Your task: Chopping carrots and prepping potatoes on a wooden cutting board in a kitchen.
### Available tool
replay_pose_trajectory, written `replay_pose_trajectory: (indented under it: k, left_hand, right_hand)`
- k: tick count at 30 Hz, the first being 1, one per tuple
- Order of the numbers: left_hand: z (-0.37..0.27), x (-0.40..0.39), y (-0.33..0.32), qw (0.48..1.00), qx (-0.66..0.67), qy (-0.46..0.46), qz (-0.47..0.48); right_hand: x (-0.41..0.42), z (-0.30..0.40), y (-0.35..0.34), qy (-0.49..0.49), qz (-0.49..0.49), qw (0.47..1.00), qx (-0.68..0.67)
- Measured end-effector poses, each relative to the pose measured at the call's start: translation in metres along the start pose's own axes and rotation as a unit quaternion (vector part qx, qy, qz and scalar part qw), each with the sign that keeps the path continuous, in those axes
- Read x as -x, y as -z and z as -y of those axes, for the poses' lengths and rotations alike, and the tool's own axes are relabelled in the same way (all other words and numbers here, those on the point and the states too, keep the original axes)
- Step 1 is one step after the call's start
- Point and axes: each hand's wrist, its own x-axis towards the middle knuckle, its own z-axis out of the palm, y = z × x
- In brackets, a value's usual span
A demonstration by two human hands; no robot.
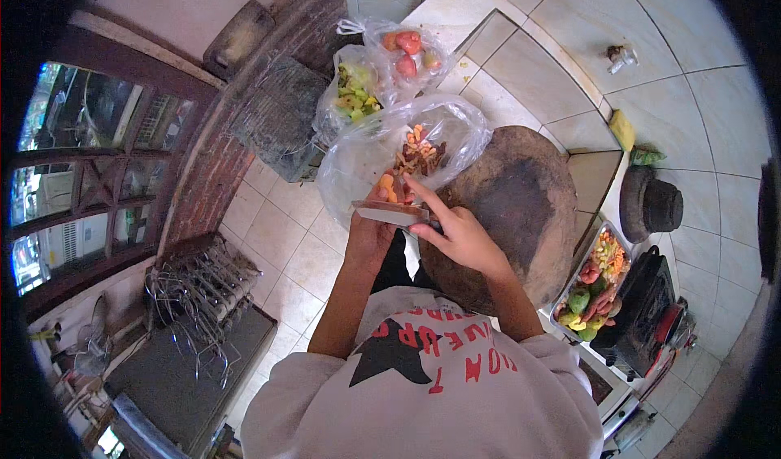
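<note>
My left hand [378, 215] holds an orange-fleshed piece of root vegetable or fruit [388, 185]; its exact kind I cannot tell. A wide knife blade [393, 212] lies across in front of it, and my right hand [460, 236] grips the knife's handle, with a finger stretched out over the piece. Just beyond both hands an open clear plastic bag [366, 154] holds brown and orange peelings [421, 154]. To the right of the hands is a large round wooden block [518, 196] with a dark, worn middle.
Behind stand a bag of green and yellow pieces [357, 93] and a bag of reddish fruits [406, 53]. At right are a metal tray [555, 318] of fruit and cut pieces, a stone mortar [637, 206] and a black stove [640, 312]. Metal racks [195, 306] lie at lower left.
</note>
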Motion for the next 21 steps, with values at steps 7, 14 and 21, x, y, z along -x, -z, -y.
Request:
replay_pose_trajectory:
  k: [7, 14, 21]
  left_hand:
    - [0.003, 0.003, 0.003, 0.999, 0.004, 0.007, -0.034]
    - [0.012, 0.012, -0.005, 0.996, -0.039, -0.042, -0.061]
    - [0.021, 0.024, -0.004, 0.989, -0.121, -0.029, -0.079]
  right_hand:
    - [0.002, 0.007, 0.0, -0.004, -0.009, 1.0, 0.028]
    - [0.003, 0.009, -0.005, 0.017, -0.034, 0.997, 0.074]
    - [-0.002, 0.011, 0.006, -0.001, -0.027, 1.0, 0.003]
